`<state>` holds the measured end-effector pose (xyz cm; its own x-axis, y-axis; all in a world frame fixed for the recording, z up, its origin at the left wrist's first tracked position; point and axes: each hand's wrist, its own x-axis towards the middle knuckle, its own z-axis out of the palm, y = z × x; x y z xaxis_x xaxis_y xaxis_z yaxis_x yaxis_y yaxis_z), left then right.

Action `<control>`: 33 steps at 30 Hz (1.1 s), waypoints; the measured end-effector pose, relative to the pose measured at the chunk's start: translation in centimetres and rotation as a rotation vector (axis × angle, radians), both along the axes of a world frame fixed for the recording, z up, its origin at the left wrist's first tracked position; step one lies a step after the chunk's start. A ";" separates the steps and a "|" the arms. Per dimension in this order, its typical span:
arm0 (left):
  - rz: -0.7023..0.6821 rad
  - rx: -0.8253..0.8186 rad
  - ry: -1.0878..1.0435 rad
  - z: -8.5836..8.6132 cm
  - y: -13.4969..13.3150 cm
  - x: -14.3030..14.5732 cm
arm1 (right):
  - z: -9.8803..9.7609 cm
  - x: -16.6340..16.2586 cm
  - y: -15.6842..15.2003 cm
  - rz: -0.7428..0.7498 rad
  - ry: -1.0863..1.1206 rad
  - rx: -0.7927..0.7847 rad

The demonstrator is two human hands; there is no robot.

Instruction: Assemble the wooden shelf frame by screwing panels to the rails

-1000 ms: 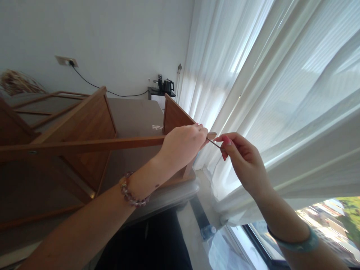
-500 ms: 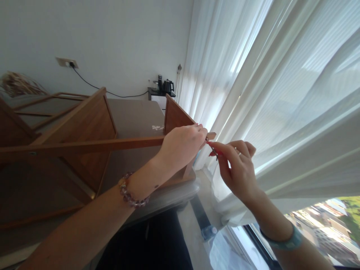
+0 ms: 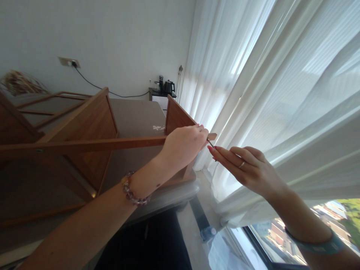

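Note:
A wooden shelf frame (image 3: 135,143) lies on its side, its long rail running across the view toward the curtain. My left hand (image 3: 187,140) is closed round the rail near its right end, next to an upright shelf board (image 3: 177,114). Just right of it, my right hand (image 3: 244,161) pinches a thin metal hex key (image 3: 210,143) between thumb and fingers. The key's upper tip meets the rail's end beside my left fingertips; whether it sits in a screw is hidden.
Below the frame is a grey-brown covered surface (image 3: 135,112) with a plastic-wrapped edge. White curtains (image 3: 253,93) hang close on the right. A black kettle (image 3: 169,86) stands on a small cabinet at the back. On the floor lies a clear bottle (image 3: 207,233).
My right hand has turned and swung outward to the right, its fingers now straighter along the hex key. My left hand keeps its grip on the rail.

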<state>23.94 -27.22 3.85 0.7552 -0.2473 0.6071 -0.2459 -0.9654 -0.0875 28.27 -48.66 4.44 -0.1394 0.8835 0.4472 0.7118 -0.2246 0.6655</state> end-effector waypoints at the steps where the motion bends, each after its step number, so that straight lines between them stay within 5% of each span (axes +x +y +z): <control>1: 0.001 0.000 0.005 0.0 0.0 0.0 | 0.0 0.0 0.2 -0.002 0.008 0.003; 5: 0.002 0.003 0.016 0.1 0.0 -0.1 | -0.1 -0.2 1.4 -0.002 0.161 0.093; 12: 0.004 -0.042 -0.021 0.0 -0.2 -0.1 | -0.6 -0.5 3.2 -0.026 0.885 0.455; 16: 0.004 -0.052 -0.002 0.0 -0.1 0.1 | -1.0 -0.3 2.8 -0.037 1.019 0.515; 20: 0.007 -0.066 -0.024 -0.4 0.0 0.3 | -1.6 0.2 2.2 0.015 0.874 0.408; 26: 0.004 -0.057 0.006 -0.4 0.0 0.4 | -1.8 2.0 1.4 0.173 0.240 0.255; 30: -0.005 -0.056 -0.012 -0.3 0.1 0.3 | -1.2 1.7 1.4 0.037 -0.016 0.302; 33: -0.015 -0.059 -0.016 -0.4 0.1 0.4 | -1.3 0.2 2.2 -0.141 0.203 0.394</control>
<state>24.32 -27.17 3.40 0.7420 -0.2220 0.6326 -0.2593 -0.9652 -0.0346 28.45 -46.48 3.15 0.0946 0.6451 0.7582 0.7633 -0.5359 0.3607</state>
